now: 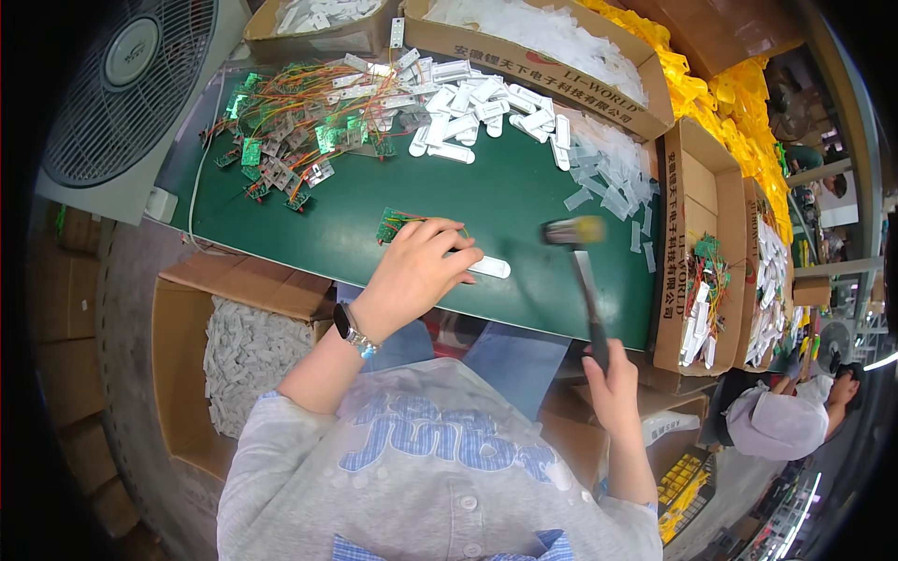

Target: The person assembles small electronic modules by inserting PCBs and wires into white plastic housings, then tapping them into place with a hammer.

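My right hand (pixel 613 383) is wrapped round the handle of a hammer (pixel 587 285). Its head, blurred by motion, hangs above the green table to the right of my left hand (pixel 421 262). The fingers of that left hand are bent over a white plastic strip (pixel 490 267) and hold it down on the table top, hiding much of it. From under the hand, red and yellow wires lead to a small green circuit board (pixel 389 224). Farther back lies a heap of similar white plastic strips (pixel 468 112).
Wired circuit boards (pixel 281 140) are piled at the table's left, clear plastic pieces (pixel 608 182) at its right. Cardboard boxes (pixel 552 79) line the back and right. A fan (pixel 131 84) stands left; below, a carton holds grey pieces (pixel 253 360). Another person (pixel 781 416) sits far right.
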`<state>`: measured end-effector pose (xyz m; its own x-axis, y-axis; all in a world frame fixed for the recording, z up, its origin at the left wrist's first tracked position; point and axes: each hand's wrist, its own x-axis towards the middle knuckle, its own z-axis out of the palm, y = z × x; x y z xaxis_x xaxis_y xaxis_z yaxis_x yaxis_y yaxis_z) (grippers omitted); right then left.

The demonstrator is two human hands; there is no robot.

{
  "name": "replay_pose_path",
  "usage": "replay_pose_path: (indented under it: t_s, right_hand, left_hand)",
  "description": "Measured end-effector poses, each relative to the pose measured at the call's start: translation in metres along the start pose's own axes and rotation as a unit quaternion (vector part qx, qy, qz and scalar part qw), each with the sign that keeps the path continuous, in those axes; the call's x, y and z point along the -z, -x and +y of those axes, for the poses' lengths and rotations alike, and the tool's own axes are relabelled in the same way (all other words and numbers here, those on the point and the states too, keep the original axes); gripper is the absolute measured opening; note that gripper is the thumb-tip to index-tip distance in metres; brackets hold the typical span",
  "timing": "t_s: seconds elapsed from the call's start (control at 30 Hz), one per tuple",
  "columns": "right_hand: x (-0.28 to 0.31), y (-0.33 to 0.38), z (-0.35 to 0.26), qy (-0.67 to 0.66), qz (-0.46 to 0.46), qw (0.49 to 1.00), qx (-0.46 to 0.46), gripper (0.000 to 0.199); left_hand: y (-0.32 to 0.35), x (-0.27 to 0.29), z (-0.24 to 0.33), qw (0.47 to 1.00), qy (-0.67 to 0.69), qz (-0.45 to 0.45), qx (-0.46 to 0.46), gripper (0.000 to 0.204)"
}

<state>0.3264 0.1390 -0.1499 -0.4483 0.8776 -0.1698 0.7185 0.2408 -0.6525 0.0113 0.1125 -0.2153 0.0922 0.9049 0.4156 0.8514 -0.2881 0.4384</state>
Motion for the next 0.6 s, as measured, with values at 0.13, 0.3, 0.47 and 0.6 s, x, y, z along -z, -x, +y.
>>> replay_pose_path:
  t_s: [0.13,0.3,0.47,0.6]
  right_hand:
    - [-0.007,0.010,0.003,-0.006,0.099,0.993,0.070,0.026]
    - [-0.011,0.008,0.003,0.155,-0.022,0.986,0.050,0.022]
    - [-0.012,0.006,0.009,0.183,-0.007,0.981,0.058,0.022]
    - [-0.013,0.002,0.005,0.101,0.011,0.994,0.043,0.022]
  left_hand:
    - [0.000,0.001,0.000,1.000,-0.001,0.001,-0.004,0.024]
    - [0.001,0.001,0.000,1.000,-0.005,-0.001,0.000,0.024]
    - [0.001,0.002,-0.001,1.000,0.001,-0.009,-0.002,0.029]
    - [0.003,-0.001,-0.002,0.995,0.069,0.007,0.069,0.044]
